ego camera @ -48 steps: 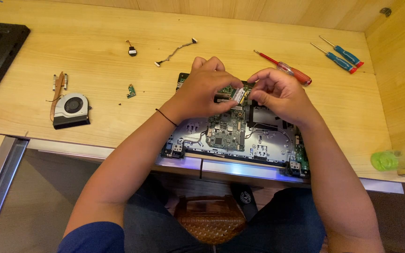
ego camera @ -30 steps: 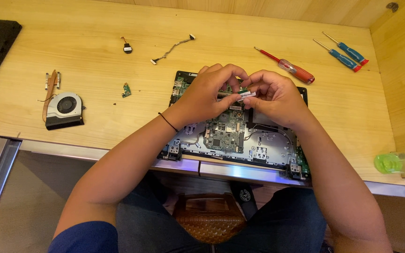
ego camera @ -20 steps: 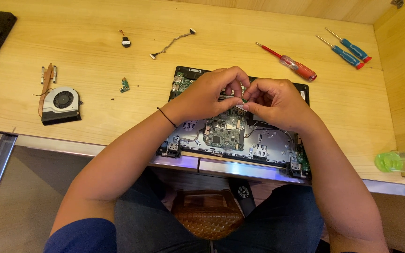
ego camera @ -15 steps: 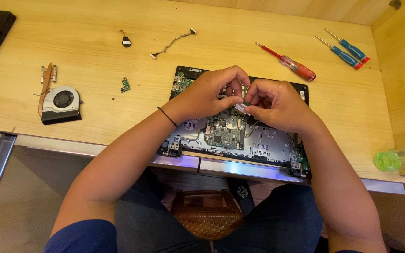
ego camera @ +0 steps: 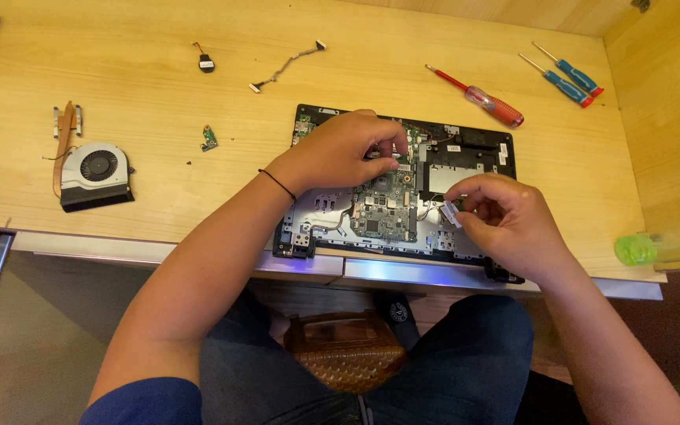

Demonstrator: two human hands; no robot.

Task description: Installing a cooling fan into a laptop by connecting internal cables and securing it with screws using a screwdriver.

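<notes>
Left hand presses the motherboard; right hand pinches a small card

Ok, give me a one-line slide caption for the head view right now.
Left hand rests on the opened laptop's motherboard while right hand pinches a small card above it.

Opened laptop base laid on counter, at near edge, centre-right. Circuit board seated in base, left of middle. Left hand rested on base's rear-left part; right hand held over front-right part, small card pinched in fingers. Fan with heat pipe placed far left. Small board piece set between fan and base. Coin cell and cable laid behind base. Three screwdrivers laid rear right.
</notes>
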